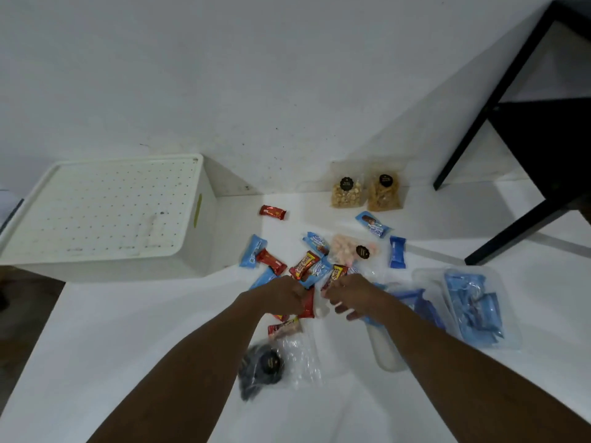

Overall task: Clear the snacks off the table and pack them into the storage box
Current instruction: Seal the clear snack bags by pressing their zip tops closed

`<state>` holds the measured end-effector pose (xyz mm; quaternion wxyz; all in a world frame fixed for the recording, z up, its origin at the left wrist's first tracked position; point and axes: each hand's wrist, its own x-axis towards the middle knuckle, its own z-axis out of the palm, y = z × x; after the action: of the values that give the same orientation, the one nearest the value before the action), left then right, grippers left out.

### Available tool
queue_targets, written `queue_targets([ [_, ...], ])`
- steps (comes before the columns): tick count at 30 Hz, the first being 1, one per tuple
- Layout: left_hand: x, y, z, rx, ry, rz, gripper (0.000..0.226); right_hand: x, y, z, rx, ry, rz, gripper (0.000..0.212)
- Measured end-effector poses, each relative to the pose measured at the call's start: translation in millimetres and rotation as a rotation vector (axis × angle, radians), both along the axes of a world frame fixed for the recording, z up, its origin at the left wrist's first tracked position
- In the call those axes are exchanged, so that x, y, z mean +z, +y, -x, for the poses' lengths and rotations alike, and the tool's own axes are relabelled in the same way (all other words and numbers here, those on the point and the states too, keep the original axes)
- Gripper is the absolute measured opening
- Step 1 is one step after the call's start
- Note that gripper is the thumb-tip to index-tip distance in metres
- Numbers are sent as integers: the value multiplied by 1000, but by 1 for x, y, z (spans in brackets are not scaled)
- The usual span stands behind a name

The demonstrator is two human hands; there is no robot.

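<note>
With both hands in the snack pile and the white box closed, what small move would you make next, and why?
Probably lift the lid off the white box first: it looks closed, so nothing can go in yet. The left hand, nearer to it, seems to hold a red wrapper; the right hand is in the pile.

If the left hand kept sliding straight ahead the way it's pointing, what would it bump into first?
Probably the red and gold snack bar lying just beyond the knuckles of the left hand, in the pile of wrapped snacks. A blue packet lies right beside it, so from this one view I can't be sure which comes first.
</note>
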<state>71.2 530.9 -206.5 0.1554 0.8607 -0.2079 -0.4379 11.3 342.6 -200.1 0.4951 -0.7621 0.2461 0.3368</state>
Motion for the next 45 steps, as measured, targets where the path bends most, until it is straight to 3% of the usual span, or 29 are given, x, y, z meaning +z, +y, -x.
queue_targets([
  [4, -10, 28, 27, -8, -1, -17, 30, -6, 28, 49, 156, 175, 40, 56],
  [7, -11, 36, 41, -17, -50, 5, 31, -15, 45, 75, 212, 206, 47, 48],
  [13, 17, 39, 45, 176, -80, 109, 23, 8, 43, 84, 146, 0, -37, 15],
  [15, 38, 40, 40, 341, -19, 217, 11, 27, 28, 73, 104, -79, -81, 10],
  [18, 72, 38, 34, 480, 55, 371, 1, 64, 4, 53, 91, -215, -75, 10],
  [21, 101, 28, 25, 583, 96, 571, 8, 108, -17, 33, 143, -345, 31, 12],
  [22, 111, 23, 23, 599, 93, 620, 3, 123, -23, 29, 178, -380, 55, 13],
  [25, 139, 5, 18, 593, 75, 735, 23, 157, -40, 17, 287, -462, 119, 15],
  [27, 154, -6, 17, 578, 35, 780, 18, 177, -47, 14, 314, -513, 162, 18],
  [30, 167, -18, 14, 614, -23, 874, 11, 196, -53, 11, 231, -640, 211, 18],
  [34, 179, -25, 12, 673, -74, 990, 9, 194, -62, 14, 53, -649, 144, 24],
  [36, 182, -26, 13, 692, -74, 993, 9, 189, -63, 16, -1, -684, 108, 30],
  [42, 188, -25, 13, 626, -57, 895, 24, 191, -57, 15, -42, -739, 0, 18],
  [45, 191, -26, 10, 624, -104, 916, 17, 191, -53, 9, -84, -750, -34, 21],
])
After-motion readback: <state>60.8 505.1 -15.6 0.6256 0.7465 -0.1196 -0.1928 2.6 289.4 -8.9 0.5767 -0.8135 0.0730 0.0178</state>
